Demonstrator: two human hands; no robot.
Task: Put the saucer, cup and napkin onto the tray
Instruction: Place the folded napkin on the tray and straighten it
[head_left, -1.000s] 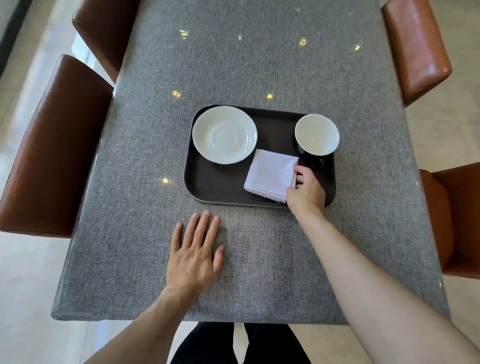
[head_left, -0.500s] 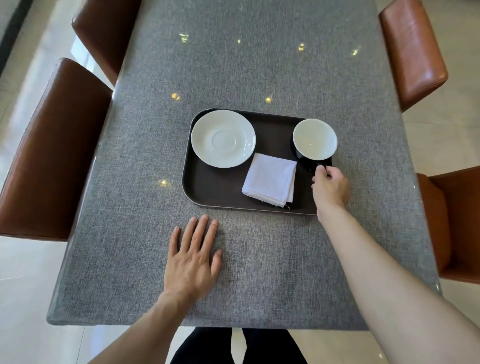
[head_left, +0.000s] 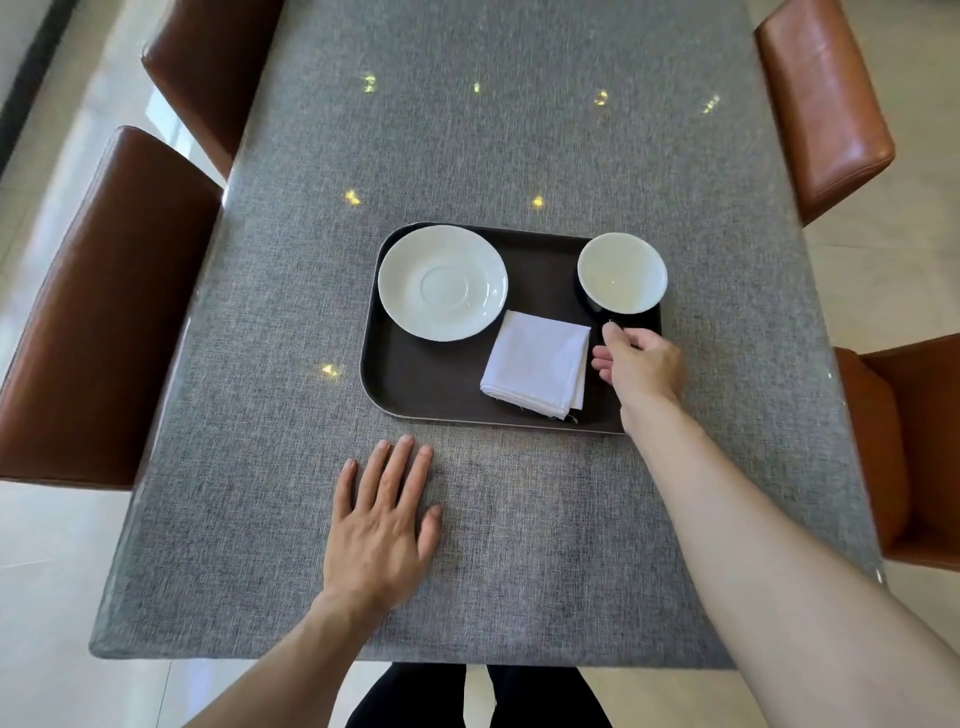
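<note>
A dark tray (head_left: 415, 384) lies in the middle of the grey table. On it a white saucer (head_left: 442, 283) sits at the back left. A cup (head_left: 622, 273), white inside and dark outside, stands at the back right. A folded white napkin (head_left: 537, 364) lies at the front, right of centre. My right hand (head_left: 641, 364) is just in front of the cup, with thumb and forefinger pinched at its dark handle, which is mostly hidden. My left hand (head_left: 382, 525) rests flat on the table in front of the tray, fingers spread, holding nothing.
Brown leather chairs stand on both sides: two on the left (head_left: 93, 322), one at the back right (head_left: 821, 104) and one at the near right (head_left: 914, 447). The table's near edge (head_left: 363, 657) runs just in front of my body.
My right hand has let go of the napkin, which stays on the tray, and moved right and back to the cup's handle. My left hand has not moved.
</note>
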